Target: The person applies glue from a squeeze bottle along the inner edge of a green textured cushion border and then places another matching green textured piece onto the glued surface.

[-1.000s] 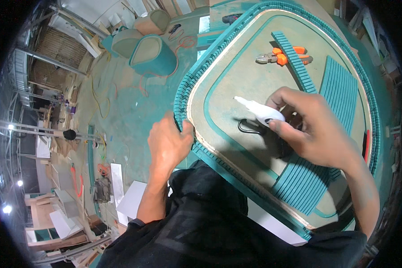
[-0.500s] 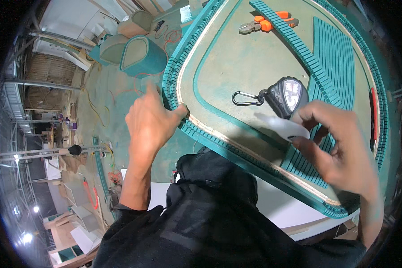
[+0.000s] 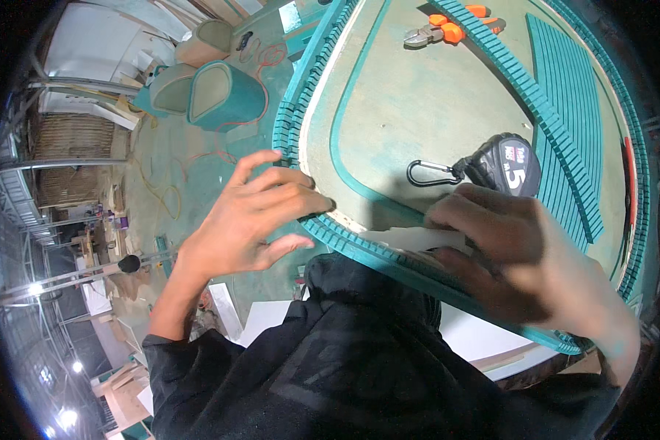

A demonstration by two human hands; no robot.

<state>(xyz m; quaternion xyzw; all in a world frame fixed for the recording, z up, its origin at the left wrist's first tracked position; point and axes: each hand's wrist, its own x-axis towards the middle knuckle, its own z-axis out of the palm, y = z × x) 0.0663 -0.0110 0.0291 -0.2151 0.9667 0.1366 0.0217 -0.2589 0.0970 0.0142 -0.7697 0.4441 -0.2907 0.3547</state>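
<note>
The rounded board [image 3: 411, 88] before me is greenish, with a slotted teal strip [image 3: 352, 238] running along its edge and a pale line just inside it. My left hand [image 3: 253, 216] is at the near left corner, fingertips on the rim and thumb spread away outside it. A whitish, tapered, glue-bottle-like thing [image 3: 418, 238] is gripped in my right hand [image 3: 499, 257]; its thin tip points left, close to the near rim. Blur and the fingers hide the rest of its shape. Just beyond my right hand lies a black tape measure [image 3: 507, 167] with a carabiner [image 3: 429, 173].
Orange-handled pliers [image 3: 447, 31] lie at the far side, under a loose slotted teal strip [image 3: 521, 84]. More grooved teal strips [image 3: 568, 95] lie to the right, near a red thin tool [image 3: 631, 176]. Teal rounded forms [image 3: 227, 95] and a red hose [image 3: 271, 55] are on the floor.
My right hand has moved left and down, bringing the whitish thing to the near rim. The left hand has shifted right along the corner, its fingers spreading. The view has shifted slightly.
</note>
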